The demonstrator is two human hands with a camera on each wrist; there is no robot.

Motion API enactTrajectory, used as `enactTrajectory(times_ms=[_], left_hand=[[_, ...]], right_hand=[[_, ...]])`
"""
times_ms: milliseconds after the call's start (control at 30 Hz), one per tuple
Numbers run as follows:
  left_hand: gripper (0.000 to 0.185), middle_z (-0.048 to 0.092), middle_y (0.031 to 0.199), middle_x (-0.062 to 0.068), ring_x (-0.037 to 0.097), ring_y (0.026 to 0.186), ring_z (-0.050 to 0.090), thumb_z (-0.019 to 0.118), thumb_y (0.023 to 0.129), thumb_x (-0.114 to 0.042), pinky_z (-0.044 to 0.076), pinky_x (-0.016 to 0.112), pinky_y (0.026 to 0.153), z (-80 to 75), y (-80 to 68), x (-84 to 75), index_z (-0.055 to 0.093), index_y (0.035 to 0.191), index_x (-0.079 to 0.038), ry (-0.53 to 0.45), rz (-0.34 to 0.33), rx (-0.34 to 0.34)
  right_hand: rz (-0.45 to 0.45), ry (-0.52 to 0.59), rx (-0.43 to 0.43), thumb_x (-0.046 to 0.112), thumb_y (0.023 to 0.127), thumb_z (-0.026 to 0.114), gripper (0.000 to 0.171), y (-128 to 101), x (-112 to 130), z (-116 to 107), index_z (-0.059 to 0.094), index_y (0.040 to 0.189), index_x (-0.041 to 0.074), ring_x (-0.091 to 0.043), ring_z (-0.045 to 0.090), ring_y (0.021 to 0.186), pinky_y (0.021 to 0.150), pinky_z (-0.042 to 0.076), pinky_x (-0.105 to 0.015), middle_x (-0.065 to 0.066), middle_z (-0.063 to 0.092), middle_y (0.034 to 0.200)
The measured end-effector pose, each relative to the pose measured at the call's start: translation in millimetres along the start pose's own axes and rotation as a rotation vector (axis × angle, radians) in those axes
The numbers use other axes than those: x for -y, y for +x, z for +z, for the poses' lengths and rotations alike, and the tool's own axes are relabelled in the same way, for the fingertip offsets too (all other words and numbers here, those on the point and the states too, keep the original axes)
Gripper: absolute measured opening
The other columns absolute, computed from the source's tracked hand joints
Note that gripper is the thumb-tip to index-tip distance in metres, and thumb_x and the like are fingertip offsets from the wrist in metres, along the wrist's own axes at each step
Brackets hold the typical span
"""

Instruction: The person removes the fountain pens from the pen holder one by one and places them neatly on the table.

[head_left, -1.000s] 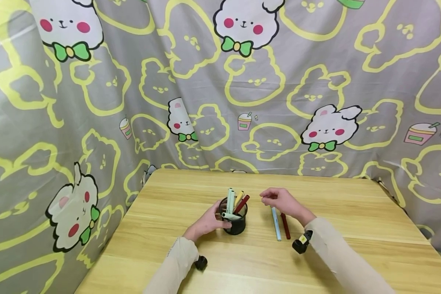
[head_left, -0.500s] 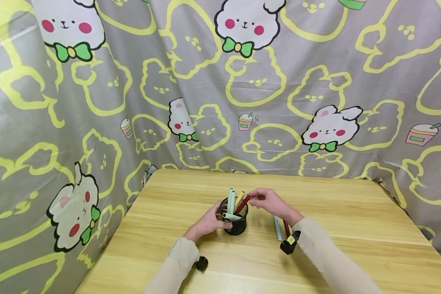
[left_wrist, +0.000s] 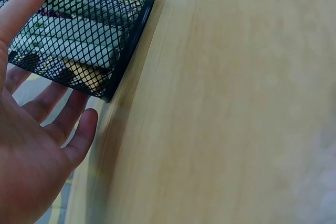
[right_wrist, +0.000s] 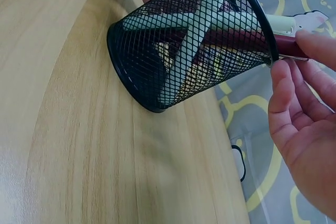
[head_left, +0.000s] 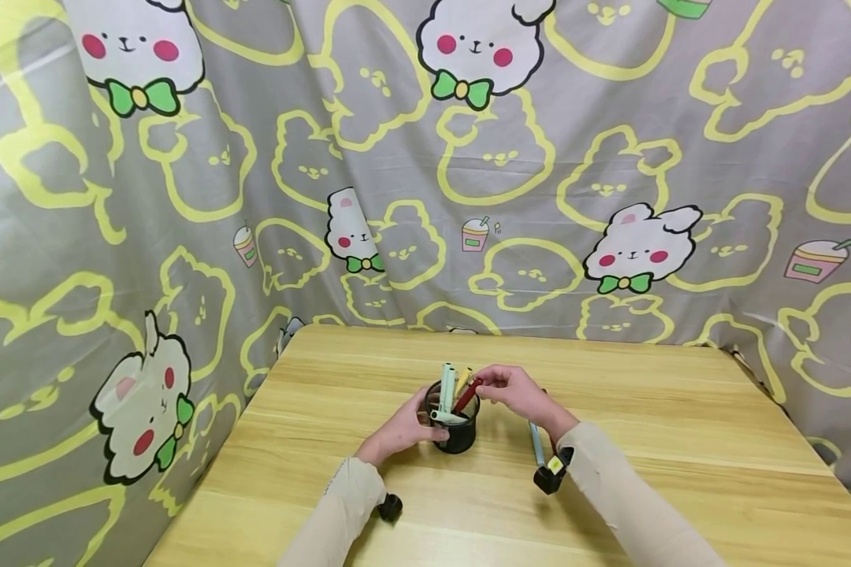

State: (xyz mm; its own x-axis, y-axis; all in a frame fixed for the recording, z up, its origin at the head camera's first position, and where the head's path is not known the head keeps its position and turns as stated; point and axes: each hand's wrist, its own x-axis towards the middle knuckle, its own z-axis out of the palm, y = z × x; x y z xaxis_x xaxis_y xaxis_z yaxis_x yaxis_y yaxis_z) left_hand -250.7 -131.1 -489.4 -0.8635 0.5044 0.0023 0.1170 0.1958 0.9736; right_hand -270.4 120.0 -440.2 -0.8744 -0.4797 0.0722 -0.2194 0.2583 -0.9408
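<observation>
A black mesh pen cup (head_left: pixel 456 435) stands mid-table with pale green pens (head_left: pixel 447 383), a yellow pen (head_left: pixel 462 379) and a dark red pen (head_left: pixel 467 395) sticking out. My left hand (head_left: pixel 413 426) grips the cup's left side; in the left wrist view its thumb and fingers (left_wrist: pixel 37 129) lie round the mesh (left_wrist: pixel 79 35). My right hand (head_left: pixel 489 385) is at the cup's right rim and pinches the top end of the red pen (right_wrist: pixel 239 39) with its fingertips (right_wrist: pixel 310 43), the cup (right_wrist: pixel 178 61) lying below them.
A light blue pen (head_left: pixel 535 442) lies on the wooden table (head_left: pixel 681 441) just right of the cup, partly under my right forearm. Grey cartoon-print cloth (head_left: pixel 425 197) walls the table at the back and both sides.
My right hand has moved left from above the pens lying on the table to the cup and now pinches the red pen's top. The left hand and the cup have stayed put.
</observation>
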Motion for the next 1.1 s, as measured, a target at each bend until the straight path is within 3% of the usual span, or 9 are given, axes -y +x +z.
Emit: enactTrajectory(times_ms=[400,667,767,1100], left_hand=[[0.080,0.047,0.133,0.010,0.027,0.111,0.053,0.077,0.078,-0.010,0.045,0.036,0.088,-0.6,10.0,28.0,0.033,0.144,-0.016,0.011,-0.010,-0.008],[0.079,0.048,0.132,0.010,0.026,0.110,0.054,0.078,0.079,-0.017,0.046,0.037,0.088,-2.9,9.8,32.5,0.033,0.143,-0.015,0.028,0.045,0.006],[0.078,0.048,0.131,0.011,0.026,0.109,0.054,0.078,0.079,-0.018,0.047,0.036,0.086,-3.1,9.7,33.1,0.033,0.143,-0.014,0.035,0.063,0.006],[0.078,0.046,0.135,0.010,0.026,0.111,0.053,0.076,0.080,-0.010,0.046,0.036,0.089,-2.0,10.2,28.4,0.032,0.144,-0.015,0.012,0.005,-0.007]], right_hand=[[-0.007,0.005,-0.004,0.008,0.091,0.062,0.025,-4,5,3,0.063,0.112,-0.006,-0.016,0.059,0.080,0.069,0.050,-0.029,-0.007,0.064,0.092],[-0.026,0.030,0.011,0.006,0.091,0.061,0.026,-5,6,3,0.062,0.114,-0.007,-0.027,0.059,0.085,0.069,0.050,-0.028,-0.013,0.064,0.095],[-0.035,0.022,0.010,0.006,0.091,0.061,0.026,-5,7,3,0.062,0.115,-0.007,-0.023,0.059,0.083,0.069,0.050,-0.028,-0.016,0.064,0.097],[-0.047,0.002,-0.018,0.004,0.091,0.060,0.026,-5,8,3,0.061,0.114,-0.009,-0.013,0.060,0.077,0.066,0.050,-0.028,-0.021,0.065,0.097]])
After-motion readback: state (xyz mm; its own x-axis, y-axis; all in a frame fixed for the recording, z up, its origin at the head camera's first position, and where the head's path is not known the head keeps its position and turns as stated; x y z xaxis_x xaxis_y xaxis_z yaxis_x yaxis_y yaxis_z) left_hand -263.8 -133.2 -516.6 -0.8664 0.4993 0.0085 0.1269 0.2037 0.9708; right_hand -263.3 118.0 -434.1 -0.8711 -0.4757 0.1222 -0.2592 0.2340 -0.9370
